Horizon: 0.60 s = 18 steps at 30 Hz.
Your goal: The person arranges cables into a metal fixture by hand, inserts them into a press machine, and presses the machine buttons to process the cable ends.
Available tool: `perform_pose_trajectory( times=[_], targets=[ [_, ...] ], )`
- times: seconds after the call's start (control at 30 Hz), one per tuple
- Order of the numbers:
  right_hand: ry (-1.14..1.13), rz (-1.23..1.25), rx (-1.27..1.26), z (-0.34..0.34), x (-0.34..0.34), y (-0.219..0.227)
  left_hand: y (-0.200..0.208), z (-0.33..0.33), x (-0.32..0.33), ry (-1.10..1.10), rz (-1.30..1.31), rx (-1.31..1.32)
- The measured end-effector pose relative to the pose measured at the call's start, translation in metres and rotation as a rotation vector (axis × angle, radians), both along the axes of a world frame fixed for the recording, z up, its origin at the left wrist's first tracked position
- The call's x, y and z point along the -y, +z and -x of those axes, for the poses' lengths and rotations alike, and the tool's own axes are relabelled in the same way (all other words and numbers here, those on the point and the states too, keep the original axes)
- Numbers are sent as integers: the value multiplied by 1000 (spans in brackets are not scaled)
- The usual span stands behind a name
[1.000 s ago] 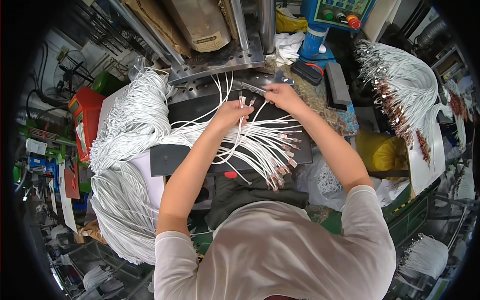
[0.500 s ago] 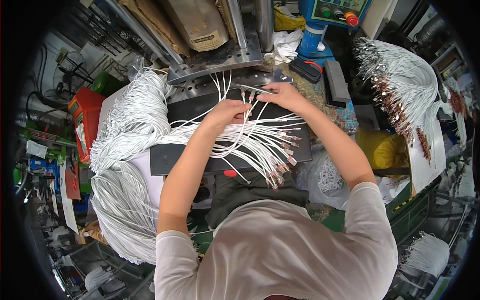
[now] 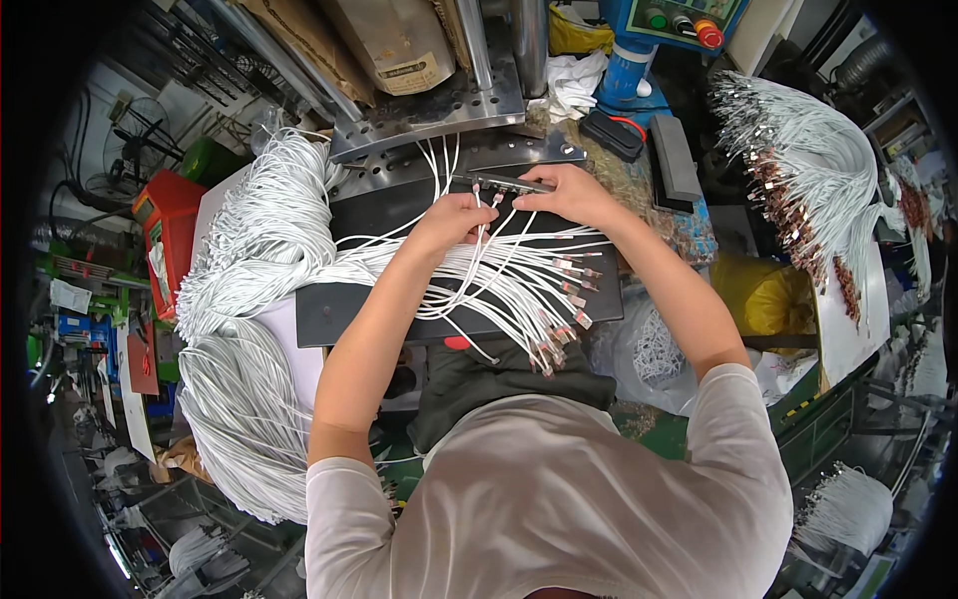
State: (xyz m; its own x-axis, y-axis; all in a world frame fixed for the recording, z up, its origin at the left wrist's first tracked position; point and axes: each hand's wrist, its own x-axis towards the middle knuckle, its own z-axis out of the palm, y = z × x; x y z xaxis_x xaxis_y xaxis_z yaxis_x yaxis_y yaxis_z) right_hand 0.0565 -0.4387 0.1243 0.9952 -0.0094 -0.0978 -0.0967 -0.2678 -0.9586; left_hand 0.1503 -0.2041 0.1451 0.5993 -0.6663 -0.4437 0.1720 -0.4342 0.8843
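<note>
Over a black board point(image 3: 339, 305), my left hand point(image 3: 451, 222) pinches a white cable near its connector end. Its fingertips sit just below a slim metal bar point(image 3: 496, 183), where small connectors point(image 3: 497, 199) line up along the edge. My right hand point(image 3: 571, 197) grips the right end of that bar, thumb and fingers closed on it. White cables point(image 3: 479, 272) fan out beneath both hands. Their reddish-brown and clear plug ends point(image 3: 571, 301) lie toward the right and front of the board. What exactly lies between my left fingertips is partly hidden.
Thick bundles of white cable point(image 3: 264, 215) lie to the left. Behind the board stands a metal press plate point(image 3: 429, 127) with posts. A button panel point(image 3: 682, 22), a grey block point(image 3: 676, 160) and another cable bundle point(image 3: 798, 150) are at the right.
My left hand has shifted slightly left with the cable. The metal bar now shows more fully, lying flatter between my hands. My right hand keeps hold of its end.
</note>
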Motion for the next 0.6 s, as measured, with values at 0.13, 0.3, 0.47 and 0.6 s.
perform_pose_trajectory(
  times=[0.13,0.3,0.47,0.6],
  targets=[
    [0,13,1,-3,3,-6,11,7,4,93,55,-42],
    [-95,44,-34,-5,0,-4,-2,-15,-11,125,26,-4],
    [-8,-27,-46,2,0,6,2,-15,-14,-77,-61,48],
    [58,-84,-40,4,-2,10,6,-9,-9,-42,-62,39]
  ],
)
